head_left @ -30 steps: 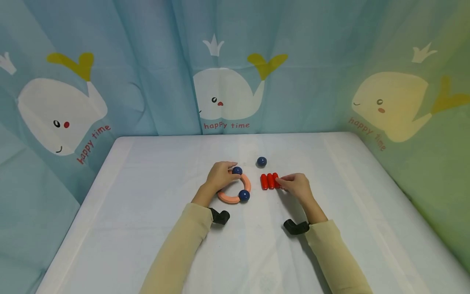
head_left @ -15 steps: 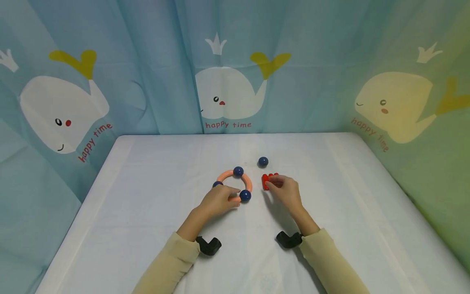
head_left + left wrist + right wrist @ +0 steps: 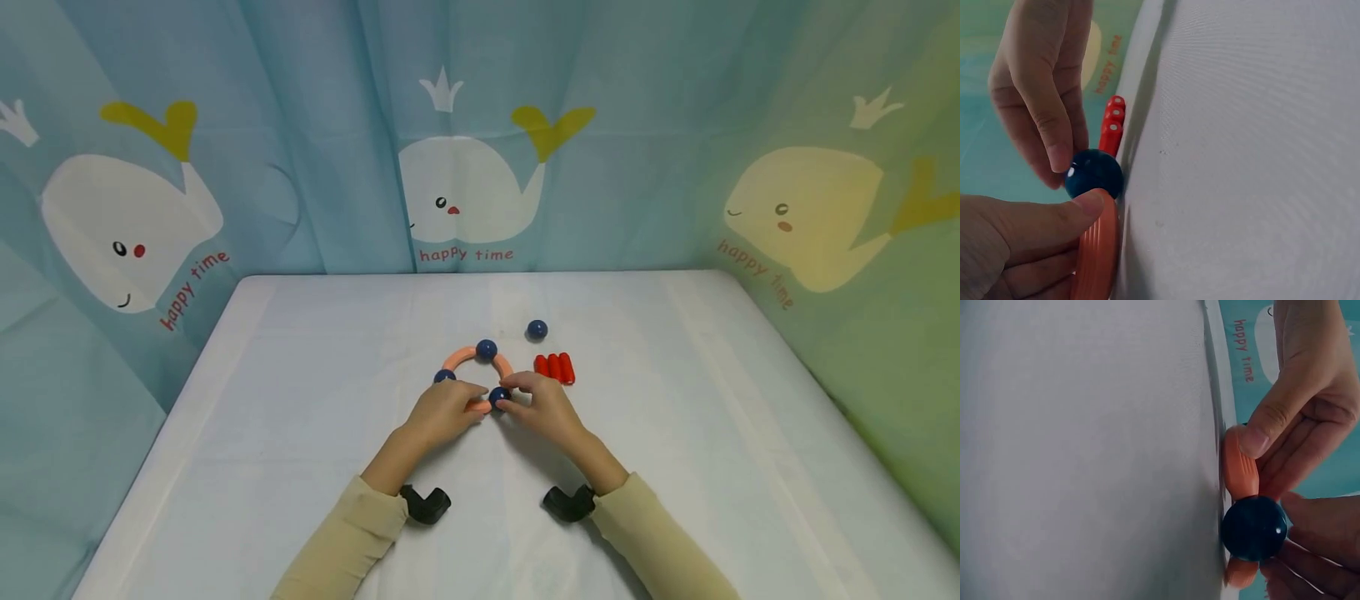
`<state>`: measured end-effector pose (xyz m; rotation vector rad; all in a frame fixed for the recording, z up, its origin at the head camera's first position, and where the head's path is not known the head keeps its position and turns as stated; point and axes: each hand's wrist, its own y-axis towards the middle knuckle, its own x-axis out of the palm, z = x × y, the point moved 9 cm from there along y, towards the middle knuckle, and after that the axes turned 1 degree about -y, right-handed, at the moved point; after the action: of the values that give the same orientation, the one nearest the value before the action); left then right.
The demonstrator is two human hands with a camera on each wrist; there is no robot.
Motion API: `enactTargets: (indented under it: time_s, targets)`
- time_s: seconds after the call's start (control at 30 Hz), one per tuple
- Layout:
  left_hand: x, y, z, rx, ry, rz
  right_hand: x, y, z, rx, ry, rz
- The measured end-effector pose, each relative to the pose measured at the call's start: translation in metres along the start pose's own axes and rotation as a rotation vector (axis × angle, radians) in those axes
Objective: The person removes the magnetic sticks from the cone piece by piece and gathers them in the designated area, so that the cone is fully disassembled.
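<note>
In the head view, orange curved rods (image 3: 459, 357) and blue balls form a ring on the white table. My left hand (image 3: 444, 410) pinches the ring's near curved rod (image 3: 1099, 250), its thumb lying along the ridged side beside the joint. Opposite it, my right hand (image 3: 549, 408) has thumb and fingertips around the near-right blue ball (image 3: 498, 397), which sits against the end of that rod. The right wrist view shows this ball (image 3: 1254, 528) between two orange rod ends. Another ball (image 3: 445, 377) shows partly behind my left hand, and one more (image 3: 486, 349) sits at the ring's far side.
Three red rods (image 3: 554, 368) lie side by side right of the ring, just beyond my right hand. A loose blue ball (image 3: 537, 330) rests farther back. Behind the table's far edge hangs a blue curtain (image 3: 322, 167) with printed whales.
My left hand has come from the ring's far ball to its near rod. My right hand has left the red rods and moved left and nearer to the ring's near-right ball.
</note>
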<state>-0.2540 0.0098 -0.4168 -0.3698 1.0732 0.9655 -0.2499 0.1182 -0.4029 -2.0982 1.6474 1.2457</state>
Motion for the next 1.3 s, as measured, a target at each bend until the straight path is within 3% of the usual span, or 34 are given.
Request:
enactTargets:
  time_s: [0.23, 0.47, 0.73, 1.3]
  targets:
    - [0.004, 0.001, 0.003, 0.032, 0.061, 0.002, 0.006, 0.0, -0.006, -0.038, -0.046, -0.051]
    - [0.004, 0.001, 0.006, 0.05, 0.128, 0.021, 0.009, 0.0, -0.012, -0.13, -0.192, -0.05]
    - [0.004, 0.0, 0.008, 0.086, 0.174, 0.019, 0.009, 0.0, -0.013, -0.104, -0.172, -0.049]
    - [0.003, -0.002, 0.008, 0.098, 0.114, -0.039, 0.004, 0.002, -0.009, -0.116, -0.193, -0.049]
